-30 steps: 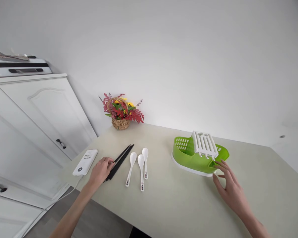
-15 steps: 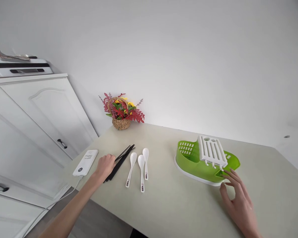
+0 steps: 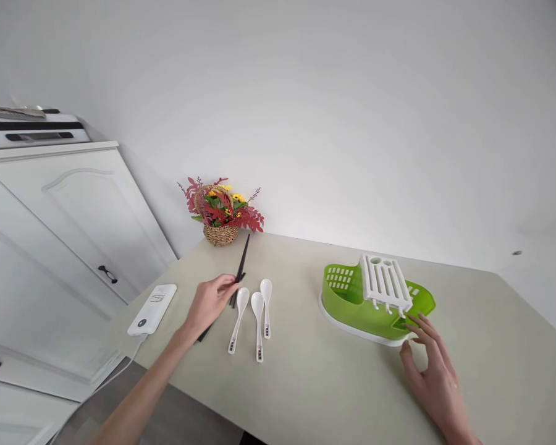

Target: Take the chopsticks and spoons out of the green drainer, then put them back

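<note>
The left hand (image 3: 212, 301) is closed around a bundle of black chopsticks (image 3: 242, 262), thin, straight, matt sticks, gripped near their lower ends so that the upper ends rise off the table (image 3: 333, 395) and tilt up and away toward a flower basket (image 3: 220, 213) by the wall; one dark end pokes out below the wrist, low over the tabletop. They are held just left of three white spoons (image 3: 254, 312), which lie side by side with bowls away from the person and handles toward the near edge, each handle bearing a small dark mark near its tip. The right hand (image 3: 429, 364) is open, fingers spread and lightly bent, fingertips touching the near right end of a green drainer (image 3: 352, 300) that sits on a white base at the table's right half; it grips nothing. The drainer is a boat-shaped plastic tub with slotted walls, and a white slatted insert (image 3: 385, 281) with round holes stands across its middle. A white power bank (image 3: 152, 308) with a cable lies near the left table edge, beside a white cabinet (image 3: 74, 216)
</note>
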A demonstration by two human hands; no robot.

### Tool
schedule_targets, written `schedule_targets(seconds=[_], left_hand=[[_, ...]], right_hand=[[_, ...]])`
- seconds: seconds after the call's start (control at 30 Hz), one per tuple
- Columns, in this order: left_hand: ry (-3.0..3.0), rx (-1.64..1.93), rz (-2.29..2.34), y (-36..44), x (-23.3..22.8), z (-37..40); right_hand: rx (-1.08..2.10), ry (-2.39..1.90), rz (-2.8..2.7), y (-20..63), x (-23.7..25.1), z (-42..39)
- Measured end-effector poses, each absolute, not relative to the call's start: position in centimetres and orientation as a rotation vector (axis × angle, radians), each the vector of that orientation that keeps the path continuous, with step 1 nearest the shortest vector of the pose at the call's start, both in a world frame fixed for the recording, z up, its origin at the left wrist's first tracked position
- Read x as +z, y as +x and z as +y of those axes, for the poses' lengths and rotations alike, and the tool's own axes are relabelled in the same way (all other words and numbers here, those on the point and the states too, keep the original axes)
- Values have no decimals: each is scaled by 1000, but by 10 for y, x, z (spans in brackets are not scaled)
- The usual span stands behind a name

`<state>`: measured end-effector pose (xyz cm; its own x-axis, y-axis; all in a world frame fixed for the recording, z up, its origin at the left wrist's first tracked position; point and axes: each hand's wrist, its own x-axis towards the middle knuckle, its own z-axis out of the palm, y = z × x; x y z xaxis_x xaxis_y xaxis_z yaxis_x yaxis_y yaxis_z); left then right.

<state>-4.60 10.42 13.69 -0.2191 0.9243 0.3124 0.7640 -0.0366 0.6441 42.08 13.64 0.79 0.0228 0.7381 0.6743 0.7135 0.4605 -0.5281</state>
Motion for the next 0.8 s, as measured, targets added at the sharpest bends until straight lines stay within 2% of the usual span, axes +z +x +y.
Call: schedule_targets(seconds=[0.13, 0.3, 0.5, 0.8], left_hand=[[1671, 1206, 1583, 15, 132, 93], [1584, 1153, 1356, 73, 109, 78], [1571, 1103, 1288, 110, 83, 72], [1723, 961, 1210, 125, 90, 69]], right_hand=[[20, -1268, -1623, 420, 10, 132], [-4, -1241, -1562, 404, 23, 102], [534, -1049, -1941, 364, 72, 70], [731, -977, -1946, 330, 135, 89]])
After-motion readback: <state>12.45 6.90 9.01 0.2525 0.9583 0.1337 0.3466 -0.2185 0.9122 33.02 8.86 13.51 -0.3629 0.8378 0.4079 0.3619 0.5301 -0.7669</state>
